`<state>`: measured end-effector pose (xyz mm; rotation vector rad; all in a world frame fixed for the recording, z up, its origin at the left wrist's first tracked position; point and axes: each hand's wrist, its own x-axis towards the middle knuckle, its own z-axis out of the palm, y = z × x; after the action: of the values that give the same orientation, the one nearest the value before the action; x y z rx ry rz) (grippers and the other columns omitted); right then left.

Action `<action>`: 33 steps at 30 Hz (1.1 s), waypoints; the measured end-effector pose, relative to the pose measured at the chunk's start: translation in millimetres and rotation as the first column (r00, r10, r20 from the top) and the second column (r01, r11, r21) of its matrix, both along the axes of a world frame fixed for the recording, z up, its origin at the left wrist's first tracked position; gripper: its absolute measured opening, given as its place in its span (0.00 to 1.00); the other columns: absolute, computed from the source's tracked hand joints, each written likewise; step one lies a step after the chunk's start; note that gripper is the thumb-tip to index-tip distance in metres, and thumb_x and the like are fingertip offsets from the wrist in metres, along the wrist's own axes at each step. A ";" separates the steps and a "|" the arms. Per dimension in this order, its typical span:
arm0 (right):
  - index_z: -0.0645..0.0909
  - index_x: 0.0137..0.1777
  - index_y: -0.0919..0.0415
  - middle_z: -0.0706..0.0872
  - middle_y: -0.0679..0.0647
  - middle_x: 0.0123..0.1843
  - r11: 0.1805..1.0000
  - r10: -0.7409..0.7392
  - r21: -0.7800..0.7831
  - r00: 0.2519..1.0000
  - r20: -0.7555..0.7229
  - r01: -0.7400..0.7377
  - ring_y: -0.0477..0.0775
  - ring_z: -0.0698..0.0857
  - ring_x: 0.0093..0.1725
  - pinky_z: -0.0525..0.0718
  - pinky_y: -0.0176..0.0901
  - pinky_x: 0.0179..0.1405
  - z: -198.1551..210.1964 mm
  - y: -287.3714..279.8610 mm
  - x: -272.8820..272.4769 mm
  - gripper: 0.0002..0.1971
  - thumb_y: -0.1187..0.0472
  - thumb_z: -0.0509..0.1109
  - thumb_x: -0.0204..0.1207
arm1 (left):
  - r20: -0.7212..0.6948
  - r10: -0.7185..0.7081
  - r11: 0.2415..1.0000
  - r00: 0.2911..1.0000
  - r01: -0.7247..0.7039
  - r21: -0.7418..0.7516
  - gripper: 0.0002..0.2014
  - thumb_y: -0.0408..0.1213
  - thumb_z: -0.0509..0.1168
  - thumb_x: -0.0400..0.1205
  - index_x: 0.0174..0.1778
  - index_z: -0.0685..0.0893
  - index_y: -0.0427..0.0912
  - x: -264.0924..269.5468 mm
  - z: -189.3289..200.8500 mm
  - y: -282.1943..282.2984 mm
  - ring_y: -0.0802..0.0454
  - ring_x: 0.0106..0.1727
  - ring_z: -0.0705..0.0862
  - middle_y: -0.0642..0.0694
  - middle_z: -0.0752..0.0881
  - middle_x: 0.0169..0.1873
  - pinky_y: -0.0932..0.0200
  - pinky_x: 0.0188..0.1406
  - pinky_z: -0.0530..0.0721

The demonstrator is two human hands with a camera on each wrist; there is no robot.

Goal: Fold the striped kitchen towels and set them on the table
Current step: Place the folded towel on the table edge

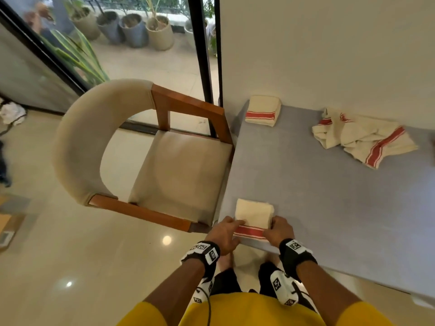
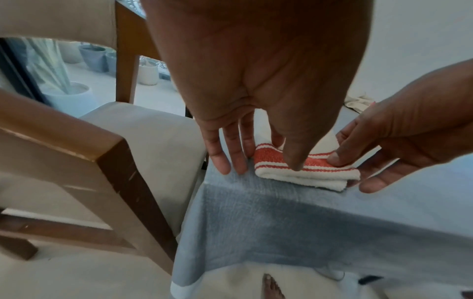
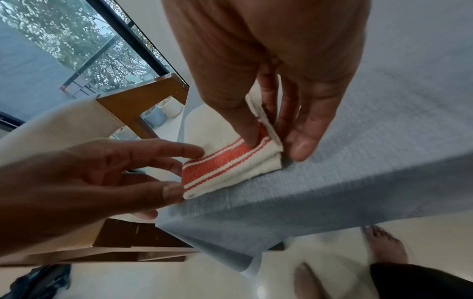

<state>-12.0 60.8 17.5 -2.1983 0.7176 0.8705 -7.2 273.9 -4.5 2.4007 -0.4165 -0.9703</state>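
Observation:
A folded cream towel with a red stripe (image 1: 253, 211) lies at the near left corner of the grey-clothed table (image 1: 329, 208). My left hand (image 1: 231, 225) touches its left edge with straight fingers, thumb pressing on the stripe (image 2: 317, 172). My right hand (image 1: 273, 225) pinches its right edge (image 3: 225, 168), thumb on top and fingers beside and under it. A second folded towel (image 1: 263, 110) sits at the far left corner. A crumpled heap of striped towels (image 1: 362, 140) lies at the far right by the wall.
A padded wooden chair (image 1: 179, 170) stands tight against the table's left side. A white wall (image 1: 329, 55) borders the table's far edge. Glass doors with potted plants (image 1: 134, 29) lie beyond the chair. My bare feet are below the table's near edge.

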 end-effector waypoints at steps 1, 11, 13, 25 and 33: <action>0.79 0.52 0.60 0.88 0.59 0.52 1.000 -0.005 -0.012 1.000 -0.006 0.005 0.64 0.88 0.55 0.82 0.46 0.47 -0.2 -0.3 -2.7 0.11 0.61 0.78 0.75 | 0.002 -0.036 0.999 0.999 0.036 0.019 0.32 0.44 0.69 0.84 0.86 0.68 0.55 1.8 0.1 1.7 0.37 0.71 0.81 0.41 0.74 0.75 0.43 0.74 0.81; 0.87 0.58 0.56 0.90 0.59 0.59 0.998 -0.051 0.044 0.998 -0.029 0.052 0.56 0.89 0.52 0.87 0.52 0.61 3.9 -38.1 -33.2 0.22 0.39 0.76 0.77 | 0.193 -0.157 0.982 0.969 0.133 0.131 0.17 0.50 0.66 0.87 0.69 0.85 0.49 25.8 19.4 -19.5 0.43 0.64 0.83 0.44 0.76 0.68 0.48 0.63 0.85; 0.85 0.55 0.50 0.90 0.54 0.60 0.993 -0.093 0.069 0.995 -0.022 0.095 0.54 0.90 0.53 0.90 0.54 0.61 -5.0 -58.8 -48.2 0.19 0.37 0.76 0.75 | 0.210 -0.186 0.981 0.960 0.168 0.101 0.16 0.50 0.66 0.87 0.67 0.86 0.50 21.3 20.7 -37.2 0.45 0.66 0.82 0.46 0.78 0.67 0.49 0.62 0.85; 0.84 0.55 0.53 0.92 0.52 0.50 0.990 -0.137 0.026 0.987 0.086 0.136 0.50 0.91 0.47 0.83 0.39 0.45 12.1 -229.5 -104.7 0.14 0.44 0.75 0.80 | 0.245 -0.362 0.930 0.899 0.366 0.034 0.15 0.50 0.62 0.89 0.66 0.85 0.50 14.0 30.3 -209.0 0.47 0.63 0.84 0.47 0.83 0.62 0.59 0.56 0.76; 0.84 0.48 0.50 0.92 0.52 0.50 0.970 -0.238 -0.023 0.962 0.133 0.243 0.54 0.92 0.50 0.89 0.47 0.56 19.1 -360.4 -115.6 0.09 0.46 0.76 0.79 | 0.281 -0.340 0.930 0.898 0.365 -0.043 0.16 0.51 0.63 0.88 0.66 0.85 0.50 2.4 41.0 -332.9 0.47 0.62 0.84 0.46 0.83 0.61 0.58 0.60 0.79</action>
<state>-127.6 -299.6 36.6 -2.1227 0.9219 0.5901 -4.8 -59.0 36.5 2.4228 -1.0062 -0.7449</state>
